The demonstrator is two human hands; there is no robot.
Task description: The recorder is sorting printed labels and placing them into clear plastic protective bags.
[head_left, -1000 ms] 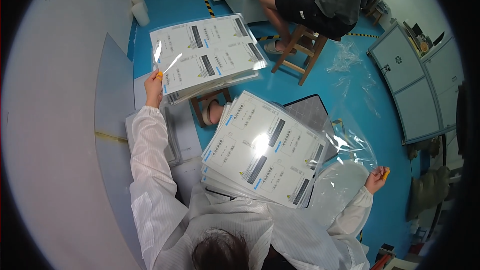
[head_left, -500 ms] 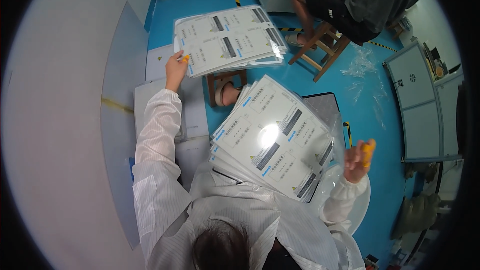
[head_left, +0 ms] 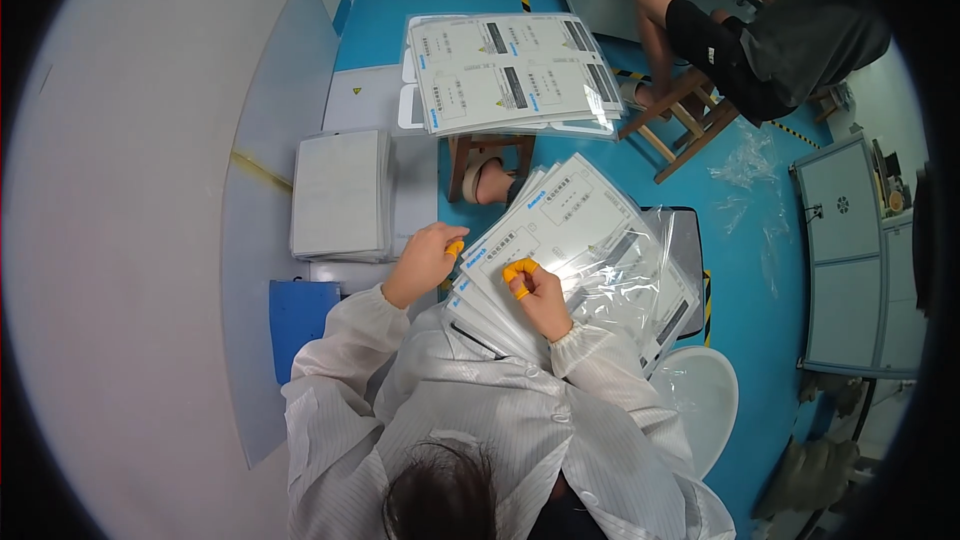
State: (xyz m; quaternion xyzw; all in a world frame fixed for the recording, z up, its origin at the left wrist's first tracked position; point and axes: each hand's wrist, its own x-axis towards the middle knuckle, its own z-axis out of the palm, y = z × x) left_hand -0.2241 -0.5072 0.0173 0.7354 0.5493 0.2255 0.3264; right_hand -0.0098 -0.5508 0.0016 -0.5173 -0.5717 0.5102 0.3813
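Observation:
A fanned stack of white printed sheets [head_left: 570, 210] lies slanted across my lap. My left hand [head_left: 425, 262], an orange finger cot on one finger, is at the stack's left edge with its index finger stretched out; I see nothing held in it. Over the top sheet, my right hand [head_left: 540, 302] has its fingers curled together, orange cots on the thumb and a finger. Whatever may be between those fingertips is hidden. Crinkled clear plastic film [head_left: 625, 275] drapes over the stack's right part, beside my right wrist.
Another pile of printed sheets [head_left: 470, 95] rests on a wooden stool [head_left: 460, 155] ahead. On my left are a pile of blank white sheets [head_left: 340, 195] and a blue box-like object [head_left: 303, 320]. A white basin [head_left: 712, 390] stands at right. A seated person [head_left: 790, 50] is beyond.
My left hand has left the far pile and come back to the lap stack. My right hand has swung in from the right over the top sheet. The film now spreads across the stack.

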